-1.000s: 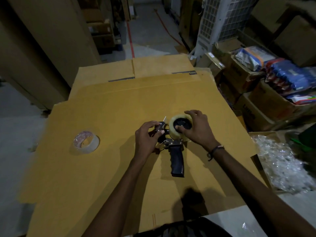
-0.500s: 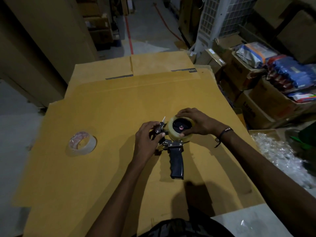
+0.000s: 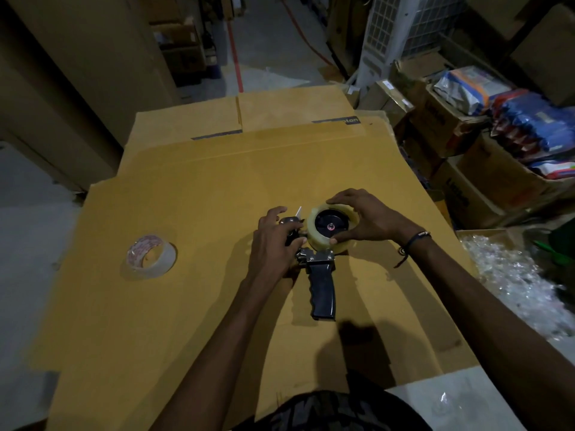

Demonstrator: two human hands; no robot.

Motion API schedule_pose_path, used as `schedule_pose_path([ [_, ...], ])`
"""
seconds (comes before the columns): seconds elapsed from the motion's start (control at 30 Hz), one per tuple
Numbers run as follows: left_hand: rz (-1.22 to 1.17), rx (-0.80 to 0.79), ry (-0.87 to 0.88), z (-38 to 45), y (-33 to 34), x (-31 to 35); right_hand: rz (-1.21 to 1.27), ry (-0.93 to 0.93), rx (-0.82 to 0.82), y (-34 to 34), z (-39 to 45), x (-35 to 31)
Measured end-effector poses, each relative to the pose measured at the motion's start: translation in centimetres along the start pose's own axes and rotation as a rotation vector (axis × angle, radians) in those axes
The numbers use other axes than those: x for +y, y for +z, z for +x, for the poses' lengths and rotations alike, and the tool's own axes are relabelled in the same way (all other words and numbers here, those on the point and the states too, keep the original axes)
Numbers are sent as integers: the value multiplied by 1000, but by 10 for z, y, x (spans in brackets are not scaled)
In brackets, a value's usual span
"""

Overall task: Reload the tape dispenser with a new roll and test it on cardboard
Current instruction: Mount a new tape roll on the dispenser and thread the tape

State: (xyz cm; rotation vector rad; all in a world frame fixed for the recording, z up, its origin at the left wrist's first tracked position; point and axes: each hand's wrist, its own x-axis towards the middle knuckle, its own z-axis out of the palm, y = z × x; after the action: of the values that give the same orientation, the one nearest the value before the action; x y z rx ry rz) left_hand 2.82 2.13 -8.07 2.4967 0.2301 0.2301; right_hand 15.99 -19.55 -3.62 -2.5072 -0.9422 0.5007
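Observation:
A tape dispenser [image 3: 322,283] with a black pistol handle lies flat on a big sheet of cardboard [image 3: 193,188]. A roll of clear tape [image 3: 315,241] sits on the dispenser's black hub. My right hand [image 3: 367,219] grips this roll from the right, fingers over its far rim and thumb on its near rim. My left hand [image 3: 270,244] holds the dispenser's front metal end, where the roller and blade are, and hides most of it. A second, nearly used-up roll [image 3: 151,255] lies loose on the cardboard to the left.
Open cartons [image 3: 451,126] full of packets stand along the right side. A box of clear plastic wrap [image 3: 513,275] is at the near right. Tall cardboard sheets [image 3: 77,73] lean at the left. A white grid cage [image 3: 404,23] stands behind.
My right hand has shifted from lying over the roll's top to gripping its rim from the right, baring the black hub. My left hand stays at the dispenser's front end.

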Motion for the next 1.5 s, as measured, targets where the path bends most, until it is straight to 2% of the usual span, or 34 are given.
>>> schedule_pose_path([
  [0.23, 103, 31, -65, 1, 0, 19, -28, 5, -10, 5, -2, -2],
  [0.67, 80, 59, -173, -6, 6, 32, -116, -13, -33, 7, 1, 1],
  [0.9, -8, 61, -96, -11, 5, 20, -164, -81, -159, -10, 14, -1],
  [1.07, 18, -4, -51, -8, 3, 10, -198, -109, -226, -16, 21, -1],
  [1.23, 2, -1, 11, -7, 5, -1, -253, -127, -294, -21, 26, -6],
  [1.37, -105, 3, 99, -8, 2, -13, -240, -145, -325, -25, 27, -9],
  [1.5, -52, 17, 122, -11, -6, -16, -269, -121, -338, -26, 27, -15],
])
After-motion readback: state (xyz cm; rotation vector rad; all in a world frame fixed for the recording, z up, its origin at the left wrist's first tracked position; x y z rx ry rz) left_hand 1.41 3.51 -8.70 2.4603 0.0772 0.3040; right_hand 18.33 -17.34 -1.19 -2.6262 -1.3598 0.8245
